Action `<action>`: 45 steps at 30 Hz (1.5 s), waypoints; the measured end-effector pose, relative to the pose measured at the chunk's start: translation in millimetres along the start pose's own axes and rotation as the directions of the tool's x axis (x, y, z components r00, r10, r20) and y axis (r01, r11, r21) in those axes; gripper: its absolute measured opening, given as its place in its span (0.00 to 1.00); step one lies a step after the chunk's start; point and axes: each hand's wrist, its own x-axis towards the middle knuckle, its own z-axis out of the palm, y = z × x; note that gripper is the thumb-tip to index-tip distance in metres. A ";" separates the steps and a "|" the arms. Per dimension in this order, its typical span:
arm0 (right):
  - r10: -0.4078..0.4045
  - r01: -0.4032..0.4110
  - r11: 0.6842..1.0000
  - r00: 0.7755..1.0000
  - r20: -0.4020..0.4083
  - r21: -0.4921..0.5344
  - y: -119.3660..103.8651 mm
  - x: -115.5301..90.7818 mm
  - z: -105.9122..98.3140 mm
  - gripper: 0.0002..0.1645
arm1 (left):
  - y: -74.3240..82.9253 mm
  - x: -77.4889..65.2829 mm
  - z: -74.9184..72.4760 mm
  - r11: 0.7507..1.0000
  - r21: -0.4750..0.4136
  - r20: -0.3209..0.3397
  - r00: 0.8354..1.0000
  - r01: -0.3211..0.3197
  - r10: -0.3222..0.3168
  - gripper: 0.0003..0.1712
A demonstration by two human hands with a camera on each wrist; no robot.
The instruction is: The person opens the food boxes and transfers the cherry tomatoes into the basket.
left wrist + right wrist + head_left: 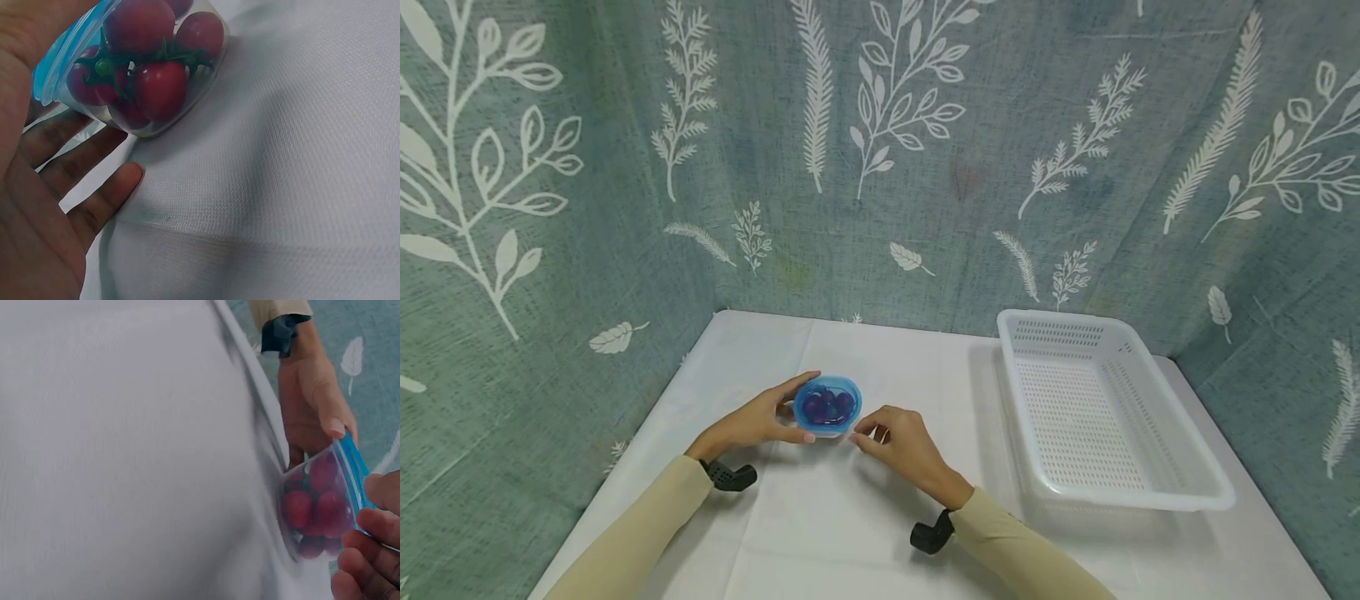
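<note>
A small clear plastic container (200, 103) has a translucent blue lid (855, 393) on top. Red cherry tomatoes (161, 90) with green stems fill it and show bluish through the lid. My left hand (760, 421) grips the container from the left, thumb at the near side and fingers round the far side. On the other side, my right hand (898, 442) has its thumb and index finger pinched at the lid's near right corner. The right wrist view shows these fingertips (374, 487) at the blue rim, with the other fingers curled below.
A large white perforated plastic basket (1206, 498) stands at the right of the table. White cloth (820, 533) covers the table. Green leaf-patterned curtains (850, 250) enclose it at the back and sides.
</note>
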 end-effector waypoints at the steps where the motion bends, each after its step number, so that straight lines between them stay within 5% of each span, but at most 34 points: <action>1: 0.029 -0.030 0.999 0.999 0.013 0.021 -0.4 -0.3 0.3 0.05 | 0.4 -0.1 -0.1 1.000 -0.001 0.002 1.000 -0.002 0.002 0.60; 8: 0.219 -0.239 0.948 0.969 0.114 0.209 0.2 -3.0 6.0 0.12 | 0.4 -0.2 0.0 0.999 -0.034 0.009 1.000 -0.015 0.016 0.60; 17: 0.392 -0.473 0.724 0.881 0.265 0.502 -3.6 -2.2 12.0 0.21 | -0.2 0.5 1.1 0.997 -0.076 0.006 1.000 -0.019 0.019 0.61; 25: 0.433 -0.505 0.674 0.861 0.266 0.540 -6.4 1.1 15.9 0.25 | -2.2 1.8 1.5 0.996 -0.091 -0.001 1.000 -0.019 0.018 0.61; 40: 0.467 -0.542 0.516 0.827 0.312 0.663 -9.6 4.0 20.4 0.25 | -5.0 2.7 1.5 0.994 -0.106 -0.003 0.999 -0.038 0.038 0.61; 45: 0.477 -0.536 0.500 0.826 0.300 0.680 -11.2 3.5 20.3 0.24 | -5.3 2.3 1.6 0.993 -0.108 -0.002 0.999 -0.040 0.040 0.61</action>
